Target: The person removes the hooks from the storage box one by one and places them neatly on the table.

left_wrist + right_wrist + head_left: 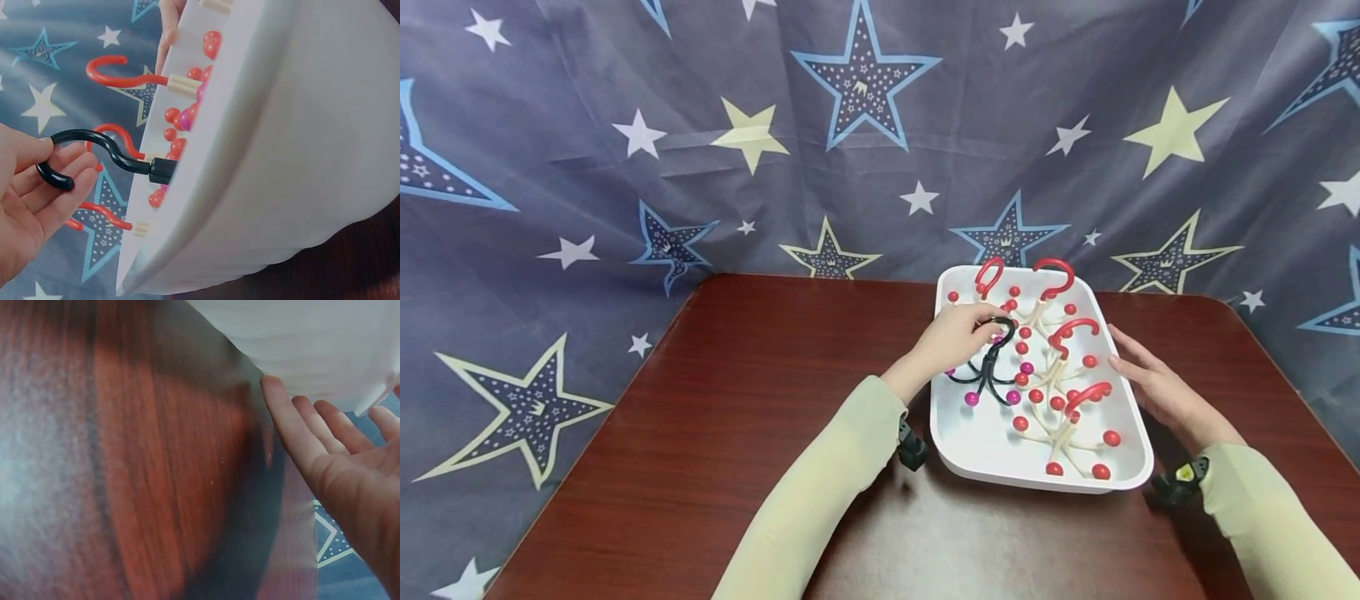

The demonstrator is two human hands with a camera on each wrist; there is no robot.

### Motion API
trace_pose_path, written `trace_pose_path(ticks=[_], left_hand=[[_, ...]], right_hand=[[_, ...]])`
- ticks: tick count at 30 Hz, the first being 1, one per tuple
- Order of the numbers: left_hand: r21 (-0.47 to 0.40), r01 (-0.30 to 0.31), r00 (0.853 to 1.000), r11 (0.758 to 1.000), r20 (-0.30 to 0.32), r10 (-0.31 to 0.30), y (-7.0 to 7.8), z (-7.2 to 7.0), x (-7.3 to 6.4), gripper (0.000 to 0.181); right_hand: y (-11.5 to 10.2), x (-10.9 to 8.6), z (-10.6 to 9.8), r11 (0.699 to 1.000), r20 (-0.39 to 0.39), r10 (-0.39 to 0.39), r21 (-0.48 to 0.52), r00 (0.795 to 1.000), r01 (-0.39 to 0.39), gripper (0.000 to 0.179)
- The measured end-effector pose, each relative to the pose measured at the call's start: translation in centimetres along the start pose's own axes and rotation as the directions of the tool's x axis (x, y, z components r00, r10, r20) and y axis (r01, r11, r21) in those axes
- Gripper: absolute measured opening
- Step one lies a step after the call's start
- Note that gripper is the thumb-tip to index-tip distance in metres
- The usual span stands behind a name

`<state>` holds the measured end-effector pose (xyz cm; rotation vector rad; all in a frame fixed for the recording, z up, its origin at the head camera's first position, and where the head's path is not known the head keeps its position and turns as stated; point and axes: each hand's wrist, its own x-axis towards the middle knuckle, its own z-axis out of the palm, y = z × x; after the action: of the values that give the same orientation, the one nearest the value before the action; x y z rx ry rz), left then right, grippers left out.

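Observation:
My left hand (951, 342) pinches the hooked handle of a black scalp massager (990, 367), whose splayed prongs end in purple balls. In the left wrist view, the thumb of that left hand (31, 194) lies on the black hook (106, 140) with the fingers behind it. The prongs are over the left part of a white tray (966, 454); the tray wall hides them in the left wrist view. My right hand (1165, 392) has its fingers extended along the tray's right outer wall, fingertips right at the plastic in the right wrist view.
Several cream scalp massagers with red hooks and red ball tips, such as the front one (1060, 435), stand in the tray. Underneath is a dark reddish wooden table (760, 375). A star-patterned cloth (820, 183) hangs behind it.

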<state>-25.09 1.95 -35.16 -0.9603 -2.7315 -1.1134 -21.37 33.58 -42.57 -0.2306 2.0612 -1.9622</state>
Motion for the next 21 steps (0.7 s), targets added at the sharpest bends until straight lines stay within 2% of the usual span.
trace_pose_path(ticks=[5, 10, 16, 21], left_hand=[[-0.02, 0.027, 1.0, 0.999, -0.012, -0.027, 0.3, -0.6, 0.0, 0.026], [-0.007, 0.003, 0.998, 1.0, -0.064, -0.003, 0.6, -1.6, 0.1, 0.025], [-0.003, -0.002, 0.994, 1.0, -0.112, 0.002, 1.1, -3.8, 0.3, 0.026], [0.057, -0.007, 0.991, 0.998, -0.13, 0.015, 1.6, -6.2, 0.2, 0.027]], right_hand=[[0.0, -0.1, 0.1, 0.999, 0.002, -0.008, 0.037, 1.0, 0.008, 0.062], [-0.2, -0.1, 0.1, 0.999, 0.0, -0.014, 0.048, 1.0, 0.014, 0.063], [-0.2, 0.0, 0.2, 0.999, -0.001, -0.023, 0.03, 1.0, 0.023, 0.061], [-0.1, 0.0, 0.2, 0.999, 0.014, -0.03, 0.028, 0.999, 0.029, 0.061]])
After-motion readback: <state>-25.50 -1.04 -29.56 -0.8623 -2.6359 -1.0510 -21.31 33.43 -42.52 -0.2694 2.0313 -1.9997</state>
